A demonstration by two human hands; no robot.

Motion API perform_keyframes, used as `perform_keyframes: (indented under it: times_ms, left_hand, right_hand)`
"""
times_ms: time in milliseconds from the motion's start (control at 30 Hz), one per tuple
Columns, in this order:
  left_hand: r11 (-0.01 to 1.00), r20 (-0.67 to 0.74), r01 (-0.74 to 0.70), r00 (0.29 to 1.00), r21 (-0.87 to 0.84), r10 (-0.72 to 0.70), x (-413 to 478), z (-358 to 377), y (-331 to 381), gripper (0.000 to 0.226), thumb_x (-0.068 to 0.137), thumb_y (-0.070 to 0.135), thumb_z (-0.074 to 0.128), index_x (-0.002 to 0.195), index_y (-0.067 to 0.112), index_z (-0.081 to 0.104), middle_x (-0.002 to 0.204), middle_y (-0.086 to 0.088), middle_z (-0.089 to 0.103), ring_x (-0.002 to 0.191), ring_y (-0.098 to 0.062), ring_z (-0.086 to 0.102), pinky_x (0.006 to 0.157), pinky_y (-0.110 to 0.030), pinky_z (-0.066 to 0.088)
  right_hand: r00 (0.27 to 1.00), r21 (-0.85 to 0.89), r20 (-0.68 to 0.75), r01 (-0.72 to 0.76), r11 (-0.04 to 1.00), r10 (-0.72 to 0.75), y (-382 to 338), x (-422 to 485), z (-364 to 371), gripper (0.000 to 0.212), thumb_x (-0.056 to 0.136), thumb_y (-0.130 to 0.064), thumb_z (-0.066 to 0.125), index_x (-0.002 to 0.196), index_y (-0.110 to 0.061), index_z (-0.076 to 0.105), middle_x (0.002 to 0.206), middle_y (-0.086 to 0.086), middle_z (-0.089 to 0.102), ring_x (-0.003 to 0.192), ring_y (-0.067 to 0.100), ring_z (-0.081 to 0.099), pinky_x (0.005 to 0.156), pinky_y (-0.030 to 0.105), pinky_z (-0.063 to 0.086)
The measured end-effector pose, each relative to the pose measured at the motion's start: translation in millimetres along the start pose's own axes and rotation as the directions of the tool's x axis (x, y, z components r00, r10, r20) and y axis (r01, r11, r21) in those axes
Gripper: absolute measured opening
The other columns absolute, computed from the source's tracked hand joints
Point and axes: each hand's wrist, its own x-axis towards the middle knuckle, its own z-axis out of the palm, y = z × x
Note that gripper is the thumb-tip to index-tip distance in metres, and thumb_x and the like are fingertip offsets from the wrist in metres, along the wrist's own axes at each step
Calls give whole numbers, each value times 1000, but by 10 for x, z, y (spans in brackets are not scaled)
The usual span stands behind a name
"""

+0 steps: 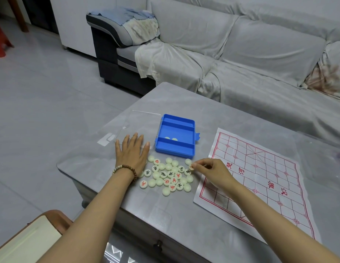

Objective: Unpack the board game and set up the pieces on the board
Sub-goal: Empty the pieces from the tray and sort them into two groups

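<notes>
Round cream disc (pixel 192 166), pinched by right hand (pixel 212 172)

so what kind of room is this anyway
Most likely a home living room: a grey sofa draped in cloth covers stands behind a low coffee table on a tiled floor, with a paper game board laid out on it.

A grey glossy table (pixel 176 95) stands on a pale tiled floor (pixel 42 92), just in front of a long sofa (pixel 260 44) draped in a light grey cover. A crumpled blue and cream cloth (pixel 131 19) lies over the sofa's dark armrest (pixel 104 37). A floral cushion (pixel 324 76) sits at the sofa's right end. At the far left are a red plastic stool (pixel 0 40) and a wooden leg (pixel 19 14). A cream seat with a brown rim (pixel 32 240) fills the bottom left corner.
</notes>
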Motion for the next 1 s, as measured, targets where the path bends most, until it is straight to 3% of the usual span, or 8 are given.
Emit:
perform_keyframes:
  times_ms: [167, 367, 500, 633, 700, 767, 867, 1000]
  left_hand:
    - [1000, -9, 2, 1000, -9, -2, -3, -1, 2, 53, 99, 43, 13, 149, 24, 17, 157, 4, 10, 145, -18, 1, 116, -43, -9]
    - [998, -22, -4, 1000, -57, 3, 4, 0, -15, 53, 99, 43, 14, 148, 25, 20, 157, 4, 13, 145, -17, 2, 116, -42, -10]
    - [997, -21, -10, 1000, -71, 9, 1, -6, -28, 52, 99, 45, 11, 147, 28, 21, 157, 5, 13, 145, -16, 2, 116, -42, -11]
    - [998, -28, -9, 1000, -68, 7, 14, 0, -17, 51, 99, 43, 11, 148, 29, 21, 157, 6, 12, 145, -16, 2, 116, -41, -11]
    - [998, -28, -7, 1000, -68, 5, 16, 10, -24, 52, 99, 44, 11, 148, 29, 21, 157, 6, 12, 145, -15, 1, 116, -41, -12]
    - [998, -25, -7, 1000, -67, 5, 16, 25, -32, 52, 98, 45, 9, 148, 30, 20, 157, 7, 12, 145, -15, 1, 116, -41, -13]
    - [998, -29, -9, 1000, -66, 7, 10, 40, -33, 54, 98, 46, 8, 148, 30, 20, 157, 7, 11, 145, -14, 1, 116, -41, -13]
    - [998, -33, -7, 999, -61, 5, 8, 40, -19, 53, 98, 46, 8, 147, 30, 19, 157, 7, 11, 145, -14, 0, 115, -40, -14]
  right_hand:
    - [1000, -116, -25, 6, 993, -9, 60, 40, -17, 12, 85, -33, 67, 93, -27, 72, 95, -4, 63, 81, 7, 51, 68, 17, 40]
    - [993, -49, -98, 66, 997, -70, -2, 95, -18, 4, 83, -22, 70, 85, -20, 67, 87, 0, 62, 71, 7, 48, 64, 17, 39]
    - [972, -98, -122, 192, 977, -203, -197, 361, 8, 16, 86, -23, 67, 101, -19, 67, 103, -3, 62, 87, 10, 56, 73, 17, 43]
    - [972, -252, 109, 229, 940, -208, -442, 783, 172, 42, 95, -31, 52, 135, -18, 47, 140, -1, 45, 129, 15, 42, 106, 26, 34]
    - [957, -322, 263, 209, 923, -125, -528, 925, 289, 50, 99, -33, 42, 144, -12, 34, 150, 3, 33, 138, 17, 31, 111, 27, 23]
    - [941, -425, 323, 238, 874, -99, -539, 1001, 370, 50, 101, -33, 35, 147, -14, 28, 156, 1, 25, 142, 16, 24, 113, 27, 18]
    - [948, -512, 270, 292, 808, -171, -503, 986, 382, 45, 101, -33, 39, 144, -22, 37, 150, -4, 36, 137, 16, 34, 109, 29, 28]
    - [955, -355, 131, 296, 887, -266, -478, 1017, 361, 29, 95, -24, 54, 123, -17, 61, 124, -3, 62, 114, 12, 57, 95, 24, 43]
